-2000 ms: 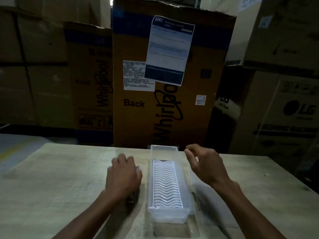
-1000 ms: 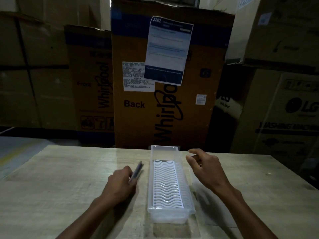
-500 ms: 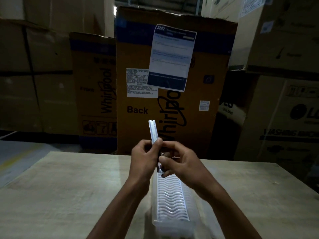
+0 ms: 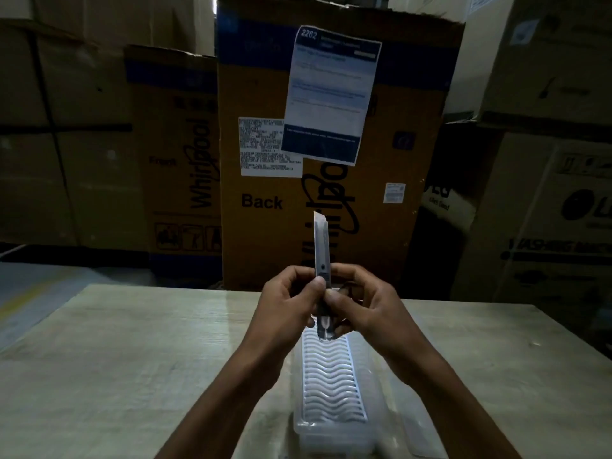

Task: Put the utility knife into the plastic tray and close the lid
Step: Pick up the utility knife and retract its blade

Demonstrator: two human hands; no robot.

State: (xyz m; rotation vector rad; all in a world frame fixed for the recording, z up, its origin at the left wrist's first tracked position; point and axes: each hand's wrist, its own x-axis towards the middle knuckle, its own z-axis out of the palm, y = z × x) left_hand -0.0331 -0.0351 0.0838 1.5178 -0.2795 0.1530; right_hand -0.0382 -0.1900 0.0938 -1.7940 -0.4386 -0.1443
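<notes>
I hold a grey utility knife (image 4: 321, 243) upright in front of me, its blade tip pointing up. My left hand (image 4: 288, 306) pinches its handle from the left, and my right hand (image 4: 364, 309) grips it from the right. Below the hands, a long clear plastic tray (image 4: 334, 429) with a white wavy insert lies on the wooden table (image 4: 132, 359), running away from me. A clear lid (image 4: 420, 435) seems to lie flat just right of the tray, hard to make out in the dim light.
Tall cardboard appliance boxes (image 4: 331, 160) stand right behind the table's far edge. More boxes (image 4: 546, 226) are stacked at the right and left. The table's left edge borders a grey floor (image 4: 33, 286).
My left hand picked the knife up off the table left of the tray and raised it. My right hand came in to grip it too. The knife now stands upright above the tray.
</notes>
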